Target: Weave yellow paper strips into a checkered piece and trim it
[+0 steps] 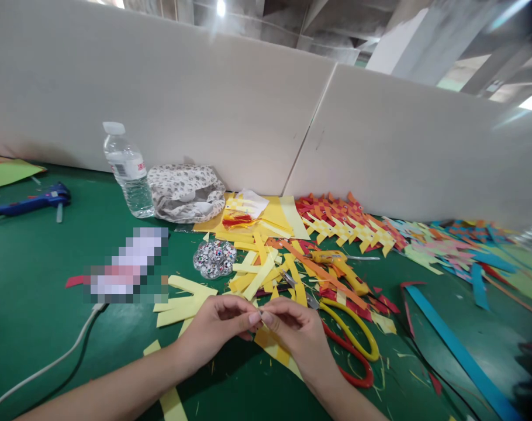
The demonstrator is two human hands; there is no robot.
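My left hand (220, 327) and my right hand (296, 333) meet fingertip to fingertip at the front middle of the green table. Both pinch at the same spot; whatever sits between thumbs and forefingers is too small to make out. Beneath and beyond them lie yellow paper strips (259, 275) in a loose heap. Scissors (372, 342) with one yellow and one red handle rest just right of my right hand. Past my left hand is a clear flower-shaped case (214, 259) full of small googly eyes. A yellow glue gun (342, 272) lies on the scraps behind the scissors.
Woven paper fish (353, 225) are piled along the white partition (161, 88). A water bottle (128, 175) and a patterned pouch (187, 193) stand at the back left. A blue glue gun (33, 200) lies far left. A white cable (68, 356) crosses the left front.
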